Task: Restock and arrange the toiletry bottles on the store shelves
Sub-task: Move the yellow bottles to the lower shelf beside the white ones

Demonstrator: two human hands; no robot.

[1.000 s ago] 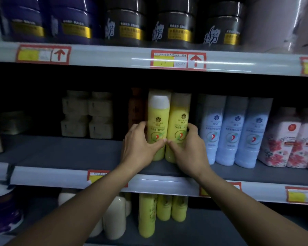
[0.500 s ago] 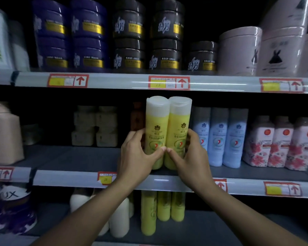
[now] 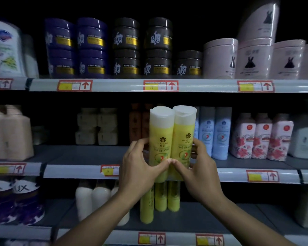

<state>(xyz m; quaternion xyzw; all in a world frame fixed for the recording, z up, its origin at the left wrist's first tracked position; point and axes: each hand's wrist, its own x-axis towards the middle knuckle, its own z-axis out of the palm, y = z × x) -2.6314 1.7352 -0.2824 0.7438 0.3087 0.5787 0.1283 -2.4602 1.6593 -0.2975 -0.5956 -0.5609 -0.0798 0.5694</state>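
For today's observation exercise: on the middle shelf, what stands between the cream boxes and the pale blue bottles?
In the head view, brown bottles stand there, with two yellow bottles in front, held by left hand and right hand.

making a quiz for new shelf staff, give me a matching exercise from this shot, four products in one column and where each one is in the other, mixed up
Products:
1. two yellow bottles
2. pale blue bottles
3. purple jars
4. white bottles

Places:
A. top shelf, left of the dark brown jars
B. bottom shelf, left of the green-yellow bottles
C. held between the left hand and right hand
D. middle shelf, left of the floral bottles

Pairs: 1-C, 2-D, 3-A, 4-B
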